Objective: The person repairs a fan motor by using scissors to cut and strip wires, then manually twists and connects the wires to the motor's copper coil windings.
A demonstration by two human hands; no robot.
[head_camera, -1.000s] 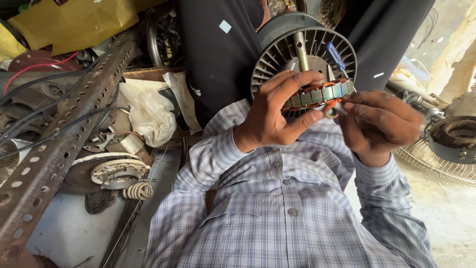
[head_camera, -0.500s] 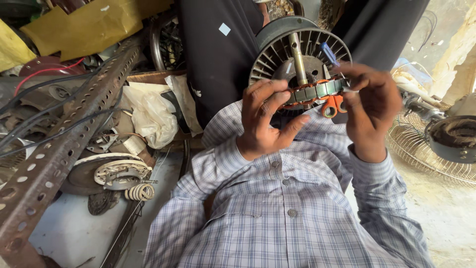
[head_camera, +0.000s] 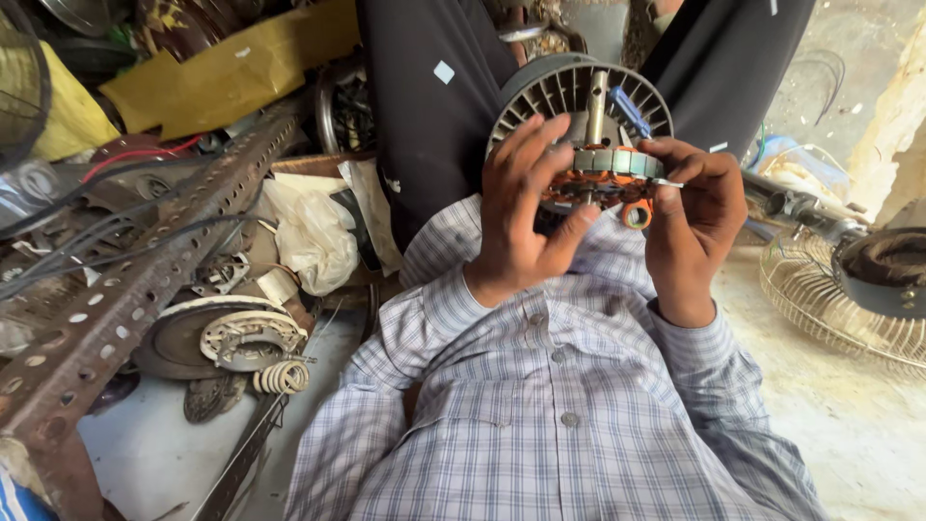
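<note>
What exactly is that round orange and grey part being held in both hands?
The stator ring looks like a fan-motor core: a grey laminated metal band around orange-copper coil windings, with an orange loop hanging below. It lies roughly level around a metal shaft, before a grey finned housing. The left hand and right hand grip its edges.

Dusty floor (head_camera: pixel 849 425) — wire fan guard (head_camera: pixel 820 309) on it.

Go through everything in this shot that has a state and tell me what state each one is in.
left hand: fingers spread, gripping the stator's left side
right hand: closed on the stator's right edge
stator: held up between both hands, copper windings exposed
motor housing: finned, upright behind the stator, shaft sticking up
wire fan guard: lying flat on the floor, detached
perforated metal bar: rusty, slanted
</note>
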